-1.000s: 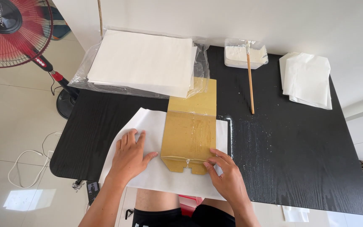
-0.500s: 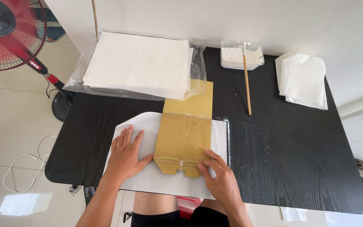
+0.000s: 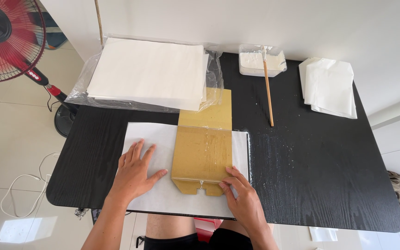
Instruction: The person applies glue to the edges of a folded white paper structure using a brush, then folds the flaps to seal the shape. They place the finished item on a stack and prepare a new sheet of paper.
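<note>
Work in hand: a brown cardboard form (image 3: 203, 155) is being held down on a white paper sheet (image 3: 151, 139) lying at the near edge of the black tabletop (image 3: 320, 171).
Left hand: the left hand (image 3: 135, 173) is being pressed flat on the sheet just left of the cardboard, fingers (image 3: 137, 150) spread apart, nothing gripped.
Right hand: the right hand (image 3: 241, 199) is being rested at the cardboard's near right corner, fingers (image 3: 230, 178) close together and touching its edge, pressing rather than clamping.
Done, as judged: the sheet is already laid out and the cardboard is centred on it; a wet-looking streak is showing on the tabletop beside the sheet's right edge.
Left, as judged: the sheet's side flaps are still lying flat, not yet being folded over the cardboard, so the work is being taken as at an early stage.
Supplies: a stack of white paper (image 3: 149, 71) in clear plastic is being kept at the far left; a tub of white paste (image 3: 261, 61) with a brush (image 3: 268, 92) is standing behind.
Finished pieces: a small pile of folded white bags (image 3: 329, 85) is lying at the far right.
</note>
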